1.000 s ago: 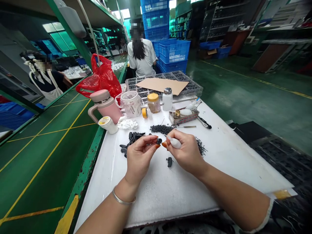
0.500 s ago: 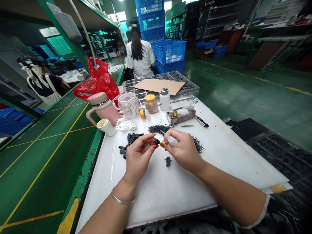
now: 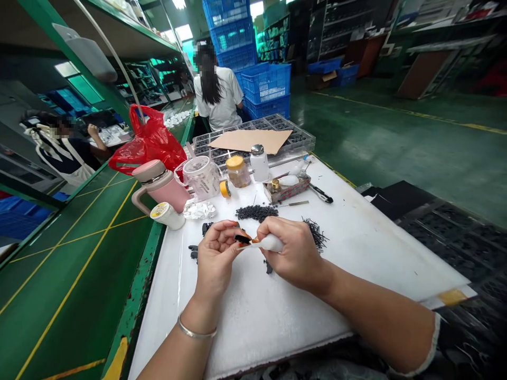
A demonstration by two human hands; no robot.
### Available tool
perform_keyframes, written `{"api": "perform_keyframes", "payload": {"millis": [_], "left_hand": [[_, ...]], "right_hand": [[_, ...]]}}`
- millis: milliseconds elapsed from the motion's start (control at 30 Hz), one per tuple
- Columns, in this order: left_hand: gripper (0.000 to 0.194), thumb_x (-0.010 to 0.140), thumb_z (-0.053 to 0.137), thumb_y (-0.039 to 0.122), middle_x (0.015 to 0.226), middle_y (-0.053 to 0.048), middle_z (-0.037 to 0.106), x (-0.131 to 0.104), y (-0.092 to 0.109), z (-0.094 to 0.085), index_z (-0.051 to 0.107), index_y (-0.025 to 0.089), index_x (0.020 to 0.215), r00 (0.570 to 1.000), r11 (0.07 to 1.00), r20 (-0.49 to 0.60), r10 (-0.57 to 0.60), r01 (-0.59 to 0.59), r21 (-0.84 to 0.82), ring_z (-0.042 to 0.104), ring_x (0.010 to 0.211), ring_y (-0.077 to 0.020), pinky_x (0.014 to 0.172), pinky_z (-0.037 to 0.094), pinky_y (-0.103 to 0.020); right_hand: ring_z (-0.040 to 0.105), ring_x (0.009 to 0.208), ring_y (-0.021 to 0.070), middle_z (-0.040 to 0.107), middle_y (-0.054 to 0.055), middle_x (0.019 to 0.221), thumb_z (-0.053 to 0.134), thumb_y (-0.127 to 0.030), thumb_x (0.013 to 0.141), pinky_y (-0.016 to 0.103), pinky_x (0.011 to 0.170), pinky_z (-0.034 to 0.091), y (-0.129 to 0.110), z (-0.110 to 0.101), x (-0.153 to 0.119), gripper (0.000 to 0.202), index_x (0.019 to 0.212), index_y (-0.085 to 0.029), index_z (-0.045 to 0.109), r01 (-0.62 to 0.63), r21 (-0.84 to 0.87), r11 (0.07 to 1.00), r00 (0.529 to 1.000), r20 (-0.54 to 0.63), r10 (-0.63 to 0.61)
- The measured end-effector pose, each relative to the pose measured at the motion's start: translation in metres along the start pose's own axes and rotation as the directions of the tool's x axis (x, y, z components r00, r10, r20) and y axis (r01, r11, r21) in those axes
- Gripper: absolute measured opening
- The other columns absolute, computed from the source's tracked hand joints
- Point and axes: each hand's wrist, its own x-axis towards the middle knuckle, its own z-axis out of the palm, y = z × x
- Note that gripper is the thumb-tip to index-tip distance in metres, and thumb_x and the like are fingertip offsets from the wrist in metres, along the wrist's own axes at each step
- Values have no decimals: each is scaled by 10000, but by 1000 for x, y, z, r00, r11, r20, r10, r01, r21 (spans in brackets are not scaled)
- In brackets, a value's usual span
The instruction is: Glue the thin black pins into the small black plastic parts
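Worktop beneath your hands. Right hand closed round white squeeze bottle; left hand pinches small black part at its fingertips. Between hands, nozzle has swung down beside part; contact unclear. Judged: alignment matters.

White counter, green belt crossed by yellow lines
We see a black part, a milky-white squeeze bottle, orange fingernails, a silver bangle, a pink mug, a red plastic bag, blue crates, tan cardboard, a yellow jar lid, a white bottle capped in silver, orange-yellow tape and a box with mottled reddish-grey sides.
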Motion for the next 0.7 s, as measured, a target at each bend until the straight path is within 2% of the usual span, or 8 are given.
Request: {"api": "perform_keyframes", "payload": {"millis": [400,600,700], "left_hand": [[391,687,744,95,818,-23,684,-1,0,0,595,198,1034,999,996,-1,36,-36,84,648,766,-138,674,518,-212],[347,714,731,112,814,-32,705,-4,8,4,621,198,1032,997,966,-2,77,-74,249,661,757,-146,666,534,-216],[288,738,713,132,846,-45,707,-7,9,4,645,186,1014,994,938,-12,111,-100,331,673,782,-165,685,555,-241]], "right_hand": [[508,612,108,568,-29,681,531,9,665,211,602,358,3,-1,1,210,720,-192,503,-20,25,999,998,62,18],[494,615,101,546,-33,663,536,8,685,208,605,342,3,-2,2,194,708,-182,502,-39,28,999,994,104,36],[472,587,95,531,-39,636,538,-17,713,207,576,333,3,0,3,171,681,-181,500,-117,56,992,987,120,110]]}}
